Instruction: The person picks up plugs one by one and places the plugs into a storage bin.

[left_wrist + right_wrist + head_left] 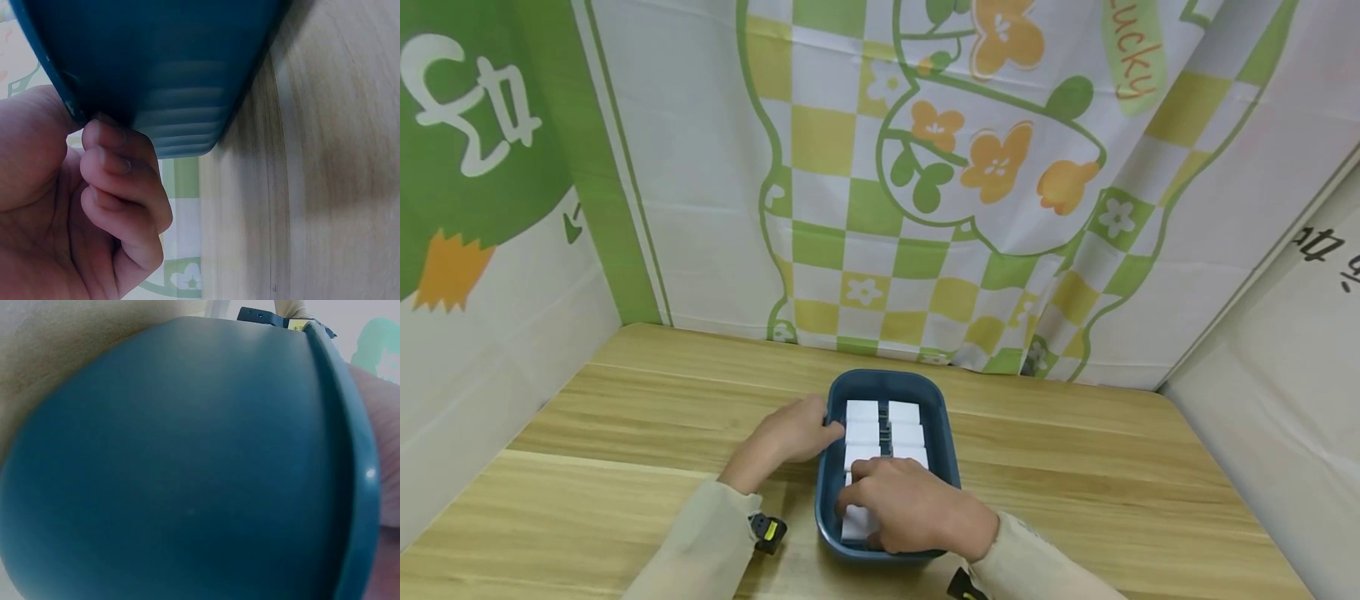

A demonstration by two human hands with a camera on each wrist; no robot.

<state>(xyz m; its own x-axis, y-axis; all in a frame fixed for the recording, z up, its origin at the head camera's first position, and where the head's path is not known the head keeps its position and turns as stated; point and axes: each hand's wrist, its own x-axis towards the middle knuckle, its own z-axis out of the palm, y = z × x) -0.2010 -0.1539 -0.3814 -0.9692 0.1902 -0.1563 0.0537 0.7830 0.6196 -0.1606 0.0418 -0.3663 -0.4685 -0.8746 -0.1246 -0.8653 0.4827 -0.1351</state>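
A dark blue plastic bin (887,377) stands on the table, holding small white boxes (862,410) in two columns. At its left side my left hand (793,429) pinches the rim, with the thumb on the inside. In the left wrist view the left hand (119,200) has its fingers curled against the bin's outer wall (181,112). Reaching in over the near end, my right hand (917,504) grips a white box (857,525) between its fingers and thumb. This hand hides part of the near boxes. The bin's outside (187,462) fills most of the right wrist view.
The wooden table (1075,475) extends on both sides of the bin. Behind it hangs a patterned green, yellow and white curtain (895,258). White fabric walls (1300,400) close in the left and right sides.
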